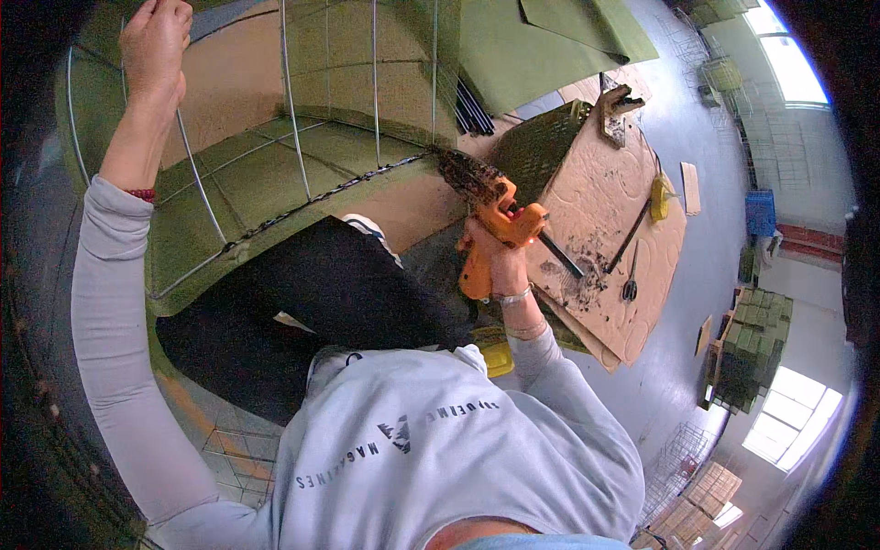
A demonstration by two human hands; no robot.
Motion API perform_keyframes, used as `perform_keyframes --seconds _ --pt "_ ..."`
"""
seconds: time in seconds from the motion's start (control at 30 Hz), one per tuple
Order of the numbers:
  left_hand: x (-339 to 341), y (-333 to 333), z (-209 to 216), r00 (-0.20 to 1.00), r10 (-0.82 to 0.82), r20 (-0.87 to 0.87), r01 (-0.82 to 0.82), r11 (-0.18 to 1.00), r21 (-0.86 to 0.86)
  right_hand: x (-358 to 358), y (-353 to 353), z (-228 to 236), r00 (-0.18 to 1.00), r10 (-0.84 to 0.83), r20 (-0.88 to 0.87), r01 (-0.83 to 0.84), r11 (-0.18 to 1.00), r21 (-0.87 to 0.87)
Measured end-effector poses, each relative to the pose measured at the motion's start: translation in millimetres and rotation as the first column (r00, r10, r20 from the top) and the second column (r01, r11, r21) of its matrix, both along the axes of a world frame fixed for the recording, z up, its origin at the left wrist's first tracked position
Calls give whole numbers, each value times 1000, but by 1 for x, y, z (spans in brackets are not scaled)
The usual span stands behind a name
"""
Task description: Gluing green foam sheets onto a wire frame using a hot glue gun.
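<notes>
My right hand grips an orange glue gun, its nozzle end caked in dark residue. A black glue stick pokes out of its back. The nozzle meets the lower corner of a wire frame lined with green fabric. Dark, lumpy glue runs along the frame's lower wire, left of the nozzle. High at the left, my left hand is closed in a fist at the frame's upper wire; what lies inside the fingers is partly hidden.
Glue-spotted cardboard lies at the right, carrying scissors, a yellow-handled tool and a stained block. Several black sticks lie behind the gun, near green sheeting. Green stacks and a blue crate stand farther right.
</notes>
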State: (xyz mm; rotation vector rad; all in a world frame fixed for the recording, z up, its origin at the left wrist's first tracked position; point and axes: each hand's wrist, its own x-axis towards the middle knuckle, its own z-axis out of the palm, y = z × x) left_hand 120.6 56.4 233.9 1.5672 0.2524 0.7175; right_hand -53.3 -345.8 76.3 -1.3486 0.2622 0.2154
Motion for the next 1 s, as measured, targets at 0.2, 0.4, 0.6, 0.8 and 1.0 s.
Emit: perform_keyframes --seconds 0.2,0.4,0.6,0.8,1.0 --pt "-4 1 1 999 -38 16 38 999 20 5 -4 11 997 81 -3 -81 996 -41" --pt "-17 -12 22 984 -178 18 178 984 15 3 -10 24 994 112 -18 -113 987 -111" --pt "-28 -31 26 999 50 -11 -49 995 91 4 -10 18 997 82 9 -81 992 -95" --pt "-28 -27 23 999 38 -22 -36 995 96 14 -15 17 989 142 47 -133 978 -161" --pt "-27 -18 17 1000 -19 4 19 1000 23 19 -11 23 986 139 88 -125 980 -155"
